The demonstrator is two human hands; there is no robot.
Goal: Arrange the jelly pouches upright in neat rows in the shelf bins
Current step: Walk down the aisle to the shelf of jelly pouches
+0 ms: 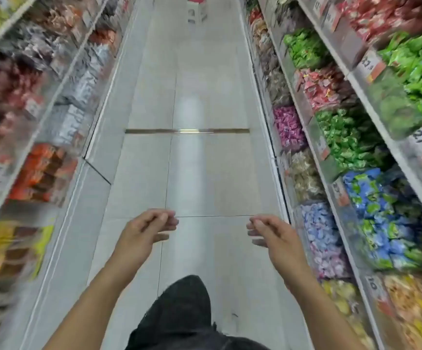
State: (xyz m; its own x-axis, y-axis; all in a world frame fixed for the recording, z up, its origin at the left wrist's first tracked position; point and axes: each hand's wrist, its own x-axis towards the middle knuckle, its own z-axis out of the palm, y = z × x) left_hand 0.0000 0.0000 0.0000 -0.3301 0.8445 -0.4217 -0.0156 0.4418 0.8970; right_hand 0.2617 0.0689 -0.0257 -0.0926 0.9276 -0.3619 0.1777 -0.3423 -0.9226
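— Hands?
— I see left hand (145, 229) and right hand (271, 234) over the floor (205, 160), grip loose, empty.
— Pouches?
— In bins (371, 198) on my right, blurred.

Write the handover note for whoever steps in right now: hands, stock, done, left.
Left hand: empty, fingers loosely curled, held out over the aisle floor.
Right hand: empty too, same pose, touching nothing.
Stock: packed bins line the shelves on both sides of the aisle. The picture is motion-blurred, so I cannot tell which bins hold the jelly pouches, or whether they stand in rows.
A stool stands at the far end of the aisle.
Done: nothing that can be confirmed from here.
Left: find the pouch bins, then stand the pouches upright in neat rows.
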